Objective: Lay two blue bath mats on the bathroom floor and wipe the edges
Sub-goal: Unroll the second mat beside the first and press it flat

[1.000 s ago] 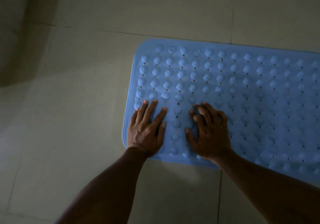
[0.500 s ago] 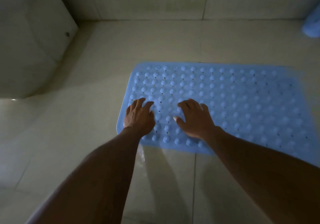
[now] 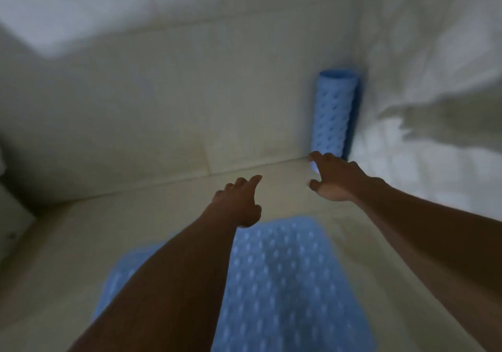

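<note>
Flat blue mat [image 3: 285, 283] lies studded side up on the near floor [image 3: 81, 243], partly under the left forearm; rolled blue mat [image 3: 333, 112] stands upright in the far right corner, against the wall [image 3: 163, 93]. Right hand [image 3: 334, 180] stretched out to the roll's base, grip spread with thumb apart, holding nothing; fingertips at the roll's foot, contact too blurred to tell. Left hand [image 3: 236, 205] extended over bare floor just beyond the flat mat's far edge, grip loose, fingers mostly straight, nothing in it.
</note>
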`<state>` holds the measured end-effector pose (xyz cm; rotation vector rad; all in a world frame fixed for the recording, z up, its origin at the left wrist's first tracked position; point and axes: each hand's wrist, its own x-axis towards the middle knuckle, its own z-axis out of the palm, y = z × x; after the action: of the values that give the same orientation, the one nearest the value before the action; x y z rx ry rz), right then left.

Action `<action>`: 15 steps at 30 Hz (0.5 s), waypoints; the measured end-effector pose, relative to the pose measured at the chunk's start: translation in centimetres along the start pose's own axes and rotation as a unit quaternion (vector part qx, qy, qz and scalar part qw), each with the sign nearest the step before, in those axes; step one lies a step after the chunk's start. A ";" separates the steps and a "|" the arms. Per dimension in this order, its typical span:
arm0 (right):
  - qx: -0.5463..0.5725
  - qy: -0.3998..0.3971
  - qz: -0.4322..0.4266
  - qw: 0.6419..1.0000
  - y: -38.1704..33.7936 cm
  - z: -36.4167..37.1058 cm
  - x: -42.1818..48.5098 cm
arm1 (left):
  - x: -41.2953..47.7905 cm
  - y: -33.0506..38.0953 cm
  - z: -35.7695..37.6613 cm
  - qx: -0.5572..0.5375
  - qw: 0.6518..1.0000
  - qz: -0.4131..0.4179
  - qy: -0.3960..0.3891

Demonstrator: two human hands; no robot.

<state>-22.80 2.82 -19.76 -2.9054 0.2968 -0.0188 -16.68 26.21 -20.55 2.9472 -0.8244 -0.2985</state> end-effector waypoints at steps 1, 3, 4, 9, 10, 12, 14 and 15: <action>0.000 0.008 0.007 1.000 1.6 -1.7 1.0 | 1.8 1.9 -1.4 0.000 1.000 0.014 0.013; -0.005 0.018 0.019 1.000 4.4 -5.2 2.9 | 5.1 5.3 -4.2 -0.003 0.999 0.037 0.025; -0.010 0.019 0.023 1.000 5.5 -7.1 3.8 | 6.4 6.7 -5.6 -0.005 0.999 0.045 0.025; -0.005 0.019 0.021 1.000 8.7 -15.9 6.7 | 10.0 11.7 -13.6 -0.017 0.999 0.046 0.020; -0.006 0.018 0.014 1.000 9.1 -17.2 7.0 | 10.4 12.3 -15.1 -0.020 0.999 0.041 0.020; -0.006 0.015 0.005 1.000 9.6 -19.4 7.2 | 10.9 13.4 -17.7 -0.022 0.999 0.035 0.017; -0.007 0.012 0.008 1.000 10.3 -21.0 7.7 | 11.6 14.6 -19.6 -0.023 0.999 0.037 0.018; -0.009 0.009 0.010 1.000 10.5 -21.4 8.1 | 12.1 15.0 -20.2 -0.024 0.999 0.044 0.021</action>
<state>-17.70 -13.51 -1.24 -2.9213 0.3296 -0.0399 -10.05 7.35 -1.02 2.8531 -0.9245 -0.2464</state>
